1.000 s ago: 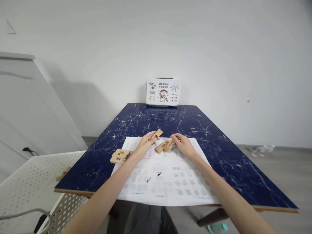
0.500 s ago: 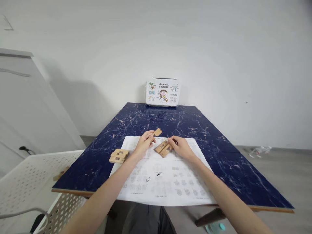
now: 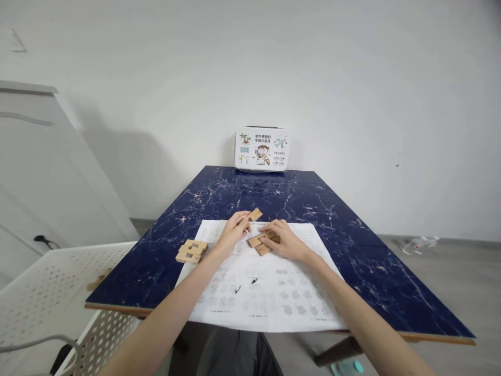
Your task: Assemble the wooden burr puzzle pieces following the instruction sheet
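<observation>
My left hand [image 3: 234,230] is closed around a notched wooden block [image 3: 254,214] whose far end sticks out past the fingers. Just right of it, my right hand [image 3: 282,239] pinches two wooden blocks [image 3: 259,242] lying side by side on the printed paper sheet [image 3: 262,284]. The two hands are close together, nearly touching. A stack of three more wooden blocks [image 3: 191,251] rests at the sheet's left edge, apart from both hands.
The sheet lies on a dark blue marbled table [image 3: 344,230]. A white illustrated box [image 3: 261,149] stands at the far edge against the wall. A white perforated basket [image 3: 55,292] sits left of the table, with a white cabinet [image 3: 35,167] behind it.
My right hand has slid the two blocks left, toward my left hand. The left hand has stayed in place with its block.
</observation>
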Action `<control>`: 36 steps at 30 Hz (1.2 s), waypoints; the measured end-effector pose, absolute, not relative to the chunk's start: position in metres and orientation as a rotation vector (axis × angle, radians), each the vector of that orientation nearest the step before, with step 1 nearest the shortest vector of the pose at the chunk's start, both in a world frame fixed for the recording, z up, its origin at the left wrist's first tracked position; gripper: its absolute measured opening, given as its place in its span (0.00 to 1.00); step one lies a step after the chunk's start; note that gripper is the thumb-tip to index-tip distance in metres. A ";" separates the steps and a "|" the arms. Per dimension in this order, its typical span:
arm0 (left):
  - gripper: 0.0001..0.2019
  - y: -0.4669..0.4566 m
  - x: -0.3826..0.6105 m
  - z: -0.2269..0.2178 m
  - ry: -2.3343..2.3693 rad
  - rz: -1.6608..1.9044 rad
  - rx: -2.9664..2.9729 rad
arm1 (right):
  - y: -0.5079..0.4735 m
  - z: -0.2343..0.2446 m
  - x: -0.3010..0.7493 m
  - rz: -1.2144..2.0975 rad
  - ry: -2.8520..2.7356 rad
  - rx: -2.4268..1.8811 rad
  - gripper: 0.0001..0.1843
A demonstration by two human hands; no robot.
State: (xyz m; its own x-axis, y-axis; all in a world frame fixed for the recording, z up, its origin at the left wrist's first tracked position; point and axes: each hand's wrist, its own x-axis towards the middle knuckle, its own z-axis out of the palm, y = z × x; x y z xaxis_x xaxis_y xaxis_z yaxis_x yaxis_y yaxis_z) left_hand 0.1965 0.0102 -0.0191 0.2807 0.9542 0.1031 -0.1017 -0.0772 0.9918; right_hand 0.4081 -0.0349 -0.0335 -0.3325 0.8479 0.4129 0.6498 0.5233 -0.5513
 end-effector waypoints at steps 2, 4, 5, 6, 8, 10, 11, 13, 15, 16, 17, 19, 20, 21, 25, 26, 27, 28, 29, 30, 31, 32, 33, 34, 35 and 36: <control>0.20 0.011 0.196 -0.019 0.872 1.100 1.350 | -0.035 -0.033 0.408 0.408 -2.077 -1.229 0.15; 0.20 0.012 0.196 -0.019 0.857 1.110 1.365 | -0.035 -0.031 0.408 0.436 -2.076 -1.235 0.13; 0.20 0.012 0.196 -0.019 0.853 1.112 1.370 | -0.035 -0.030 0.407 0.454 -2.081 -1.229 0.11; 0.20 0.013 0.196 -0.020 0.852 1.112 1.373 | -0.036 -0.029 0.406 0.471 -2.082 -1.220 0.11; 0.22 0.015 0.196 -0.021 0.846 1.108 1.376 | -0.037 -0.027 0.404 0.514 -2.032 -1.212 0.11; 0.24 0.016 0.195 -0.022 0.827 1.107 1.389 | -0.039 -0.025 0.404 0.572 -1.897 -1.236 0.13; 0.24 0.016 0.195 -0.022 0.818 1.110 1.399 | -0.039 -0.025 0.405 0.590 -1.811 -1.255 0.14; 0.25 0.016 0.195 -0.023 0.807 1.121 1.420 | -0.038 -0.024 0.408 0.583 -1.661 -1.279 0.15; 0.26 0.015 0.195 -0.022 0.794 1.120 1.431 | -0.035 -0.026 0.411 0.532 -1.568 -1.281 0.16; 0.26 0.014 0.195 -0.022 0.784 1.113 1.431 | -0.033 -0.027 0.412 0.517 -1.540 -1.271 0.17; 0.26 0.013 0.195 -0.021 0.771 1.101 1.433 | -0.031 -0.028 0.413 0.524 -1.519 -1.252 0.18; 0.26 0.011 0.196 -0.019 0.741 1.065 1.434 | -0.028 -0.030 0.413 0.592 -1.496 -1.202 0.20; 0.26 0.010 0.197 -0.018 0.726 1.044 1.434 | -0.027 -0.031 0.413 0.639 -1.493 -1.177 0.21; 0.26 0.009 0.197 -0.018 0.709 1.019 1.432 | -0.026 -0.031 0.412 0.684 -1.496 -1.156 0.22; 0.25 0.007 0.199 -0.017 0.646 0.936 1.427 | -0.027 -0.032 0.410 0.747 -1.553 -1.097 0.23; 0.25 0.006 0.200 -0.017 0.629 0.929 1.429 | -0.027 -0.032 0.409 0.747 -1.570 -1.086 0.24; 0.25 0.006 0.200 -0.017 0.613 0.924 1.430 | -0.028 -0.031 0.409 0.751 -1.582 -1.077 0.24; 0.25 0.006 0.200 -0.017 0.598 0.917 1.431 | -0.028 -0.031 0.409 0.762 -1.588 -1.073 0.25; 0.25 0.005 0.200 -0.017 0.589 0.909 1.430 | -0.029 -0.030 0.408 0.778 -1.591 -1.072 0.25; 0.26 0.005 0.200 -0.017 0.584 0.900 1.428 | -0.030 -0.030 0.408 0.795 -1.593 -1.074 0.25; 0.26 0.004 0.200 -0.017 0.584 0.890 1.425 | -0.031 -0.029 0.408 0.808 -1.595 -1.077 0.25; 0.26 0.003 0.200 -0.017 0.586 0.882 1.422 | -0.032 -0.027 0.408 0.817 -1.603 -1.079 0.26; 0.27 0.003 0.200 -0.017 0.587 0.876 1.420 | -0.033 -0.026 0.408 0.818 -1.614 -1.083 0.26; 0.27 0.002 0.199 -0.016 0.586 0.873 1.417 | -0.035 -0.024 0.408 0.812 -1.625 -1.089 0.27; 0.27 0.002 0.199 -0.016 0.585 0.874 1.417 | -0.036 -0.022 0.408 0.802 -1.636 -1.096 0.28; 0.27 0.001 0.199 -0.016 0.585 0.877 1.419 | -0.037 -0.021 0.408 0.787 -1.649 -1.101 0.29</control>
